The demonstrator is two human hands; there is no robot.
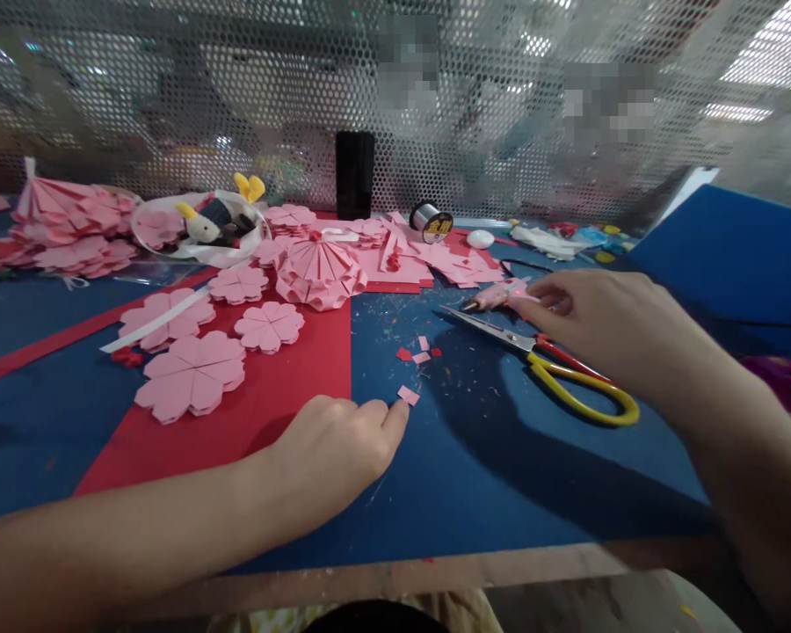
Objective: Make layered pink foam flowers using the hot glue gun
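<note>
My left hand (pixel 352 435) rests low over the blue table with its fingers curled, and a small pink paper piece (pixel 409 395) shows at its thumb and fingertip. Further right, my right hand (pixel 599 312) closes round the back of a pink hot glue gun (pixel 497 295), whose dark nozzle points left. Just below that hand lie scissors (pixel 511 337) with red and yellow handles, blades toward the left. Tiny pink and red paper scraps (pixel 421 357) are scattered between the hands. Folded pink paper flowers (pixel 194 374) lie on red paper (pixel 290 387) to the left.
A pleated pink paper ornament (pixel 321 272) stands behind the flowers. Behind it are a spool of line (pixel 431 221), a black phone (pixel 354 176) and a basket with a stuffed toy (pixel 207 222). Perforated metal sheeting (pixel 270 105) closes the back; a blue panel (pixel 738 264) rises at right.
</note>
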